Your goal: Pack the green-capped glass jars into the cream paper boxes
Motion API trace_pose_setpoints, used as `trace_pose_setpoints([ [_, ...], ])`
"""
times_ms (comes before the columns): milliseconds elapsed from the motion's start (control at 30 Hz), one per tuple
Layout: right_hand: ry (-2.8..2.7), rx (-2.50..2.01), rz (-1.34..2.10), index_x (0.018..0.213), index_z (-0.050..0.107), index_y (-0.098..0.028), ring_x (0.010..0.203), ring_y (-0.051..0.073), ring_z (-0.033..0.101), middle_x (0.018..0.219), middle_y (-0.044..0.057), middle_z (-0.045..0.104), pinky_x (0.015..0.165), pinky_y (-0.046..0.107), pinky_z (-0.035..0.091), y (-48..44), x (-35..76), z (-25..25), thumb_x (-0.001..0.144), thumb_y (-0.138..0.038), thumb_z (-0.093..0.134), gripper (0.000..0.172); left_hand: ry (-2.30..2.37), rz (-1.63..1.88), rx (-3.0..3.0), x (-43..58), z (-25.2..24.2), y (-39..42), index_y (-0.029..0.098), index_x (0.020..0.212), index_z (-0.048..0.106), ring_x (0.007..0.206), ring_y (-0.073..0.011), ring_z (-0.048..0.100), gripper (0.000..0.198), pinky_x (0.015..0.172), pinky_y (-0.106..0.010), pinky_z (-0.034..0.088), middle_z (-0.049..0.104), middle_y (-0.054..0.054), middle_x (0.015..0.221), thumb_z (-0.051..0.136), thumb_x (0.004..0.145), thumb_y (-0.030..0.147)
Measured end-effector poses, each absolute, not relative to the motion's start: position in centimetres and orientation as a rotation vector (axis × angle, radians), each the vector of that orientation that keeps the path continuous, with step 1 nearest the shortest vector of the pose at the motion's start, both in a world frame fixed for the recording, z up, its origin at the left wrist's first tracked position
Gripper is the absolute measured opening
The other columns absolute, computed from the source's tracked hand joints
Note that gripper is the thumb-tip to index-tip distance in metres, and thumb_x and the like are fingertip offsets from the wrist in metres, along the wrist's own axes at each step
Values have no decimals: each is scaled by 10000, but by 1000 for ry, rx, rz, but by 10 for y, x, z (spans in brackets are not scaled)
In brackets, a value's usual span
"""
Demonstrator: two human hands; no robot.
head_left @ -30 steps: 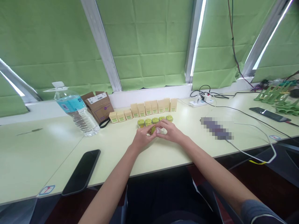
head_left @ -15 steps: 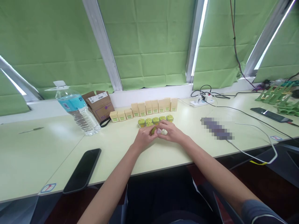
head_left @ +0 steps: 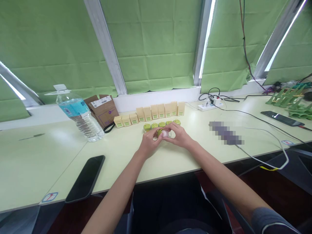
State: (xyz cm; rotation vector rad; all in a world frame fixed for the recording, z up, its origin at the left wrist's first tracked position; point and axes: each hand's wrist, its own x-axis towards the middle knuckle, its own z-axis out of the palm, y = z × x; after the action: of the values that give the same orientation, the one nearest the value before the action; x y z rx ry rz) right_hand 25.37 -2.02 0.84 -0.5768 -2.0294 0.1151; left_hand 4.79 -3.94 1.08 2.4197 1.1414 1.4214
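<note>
My left hand (head_left: 149,144) and my right hand (head_left: 179,136) meet over the pale green table (head_left: 117,156), both pinched round one small green-capped jar (head_left: 162,133) held between the fingertips. Just behind them stands a row of several more green-capped jars (head_left: 155,125). Farther back is a line of several small cream boxes with green labels (head_left: 148,114).
A large water bottle (head_left: 79,115) and an open cardboard box (head_left: 103,110) stand at the left. A black phone (head_left: 85,177) lies near the front edge. A power strip (head_left: 210,106), cables, a blurred object (head_left: 226,133) and another phone (head_left: 281,118) sit to the right.
Both hands have lifted slightly and drawn closer together, turning the small jar between the fingertips. Nothing else on the table has moved.
</note>
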Motion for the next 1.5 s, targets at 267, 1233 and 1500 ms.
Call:
trace_pose_setpoints([
  [267, -1973, -568, 145, 1041, 631, -239, 881, 238, 640, 979, 87, 678, 745, 413, 579, -15, 254, 6, 874, -420, 746, 272, 1063, 1399, 2487, 48, 11, -38, 192, 1256, 640, 848, -194, 678, 435, 770, -326, 552, 747, -90, 1046, 709, 880, 400],
  [1233, -1869, -757, 266, 925, 468, -231, 800, 200, 561, 887, 51, 587, 747, 338, 458, -14, 264, 6, 1056, -407, 383, 235, 1069, 1520, 2722, 47, 10, -36, 197, 1200, 625, 722, -130, 642, 348, 716, -283, 549, 743, -53, 976, 715, 881, 303],
  [1500, -1642, -1227, 61, 948, 541, -233, 868, 239, 570, 916, 66, 583, 761, 355, 478, -10, 271, 10, 983, -285, 423, 133, 1092, 1576, 2722, 45, 10, -33, 180, 1186, 631, 798, -153, 684, 343, 717, -276, 553, 746, -68, 979, 708, 880, 315],
])
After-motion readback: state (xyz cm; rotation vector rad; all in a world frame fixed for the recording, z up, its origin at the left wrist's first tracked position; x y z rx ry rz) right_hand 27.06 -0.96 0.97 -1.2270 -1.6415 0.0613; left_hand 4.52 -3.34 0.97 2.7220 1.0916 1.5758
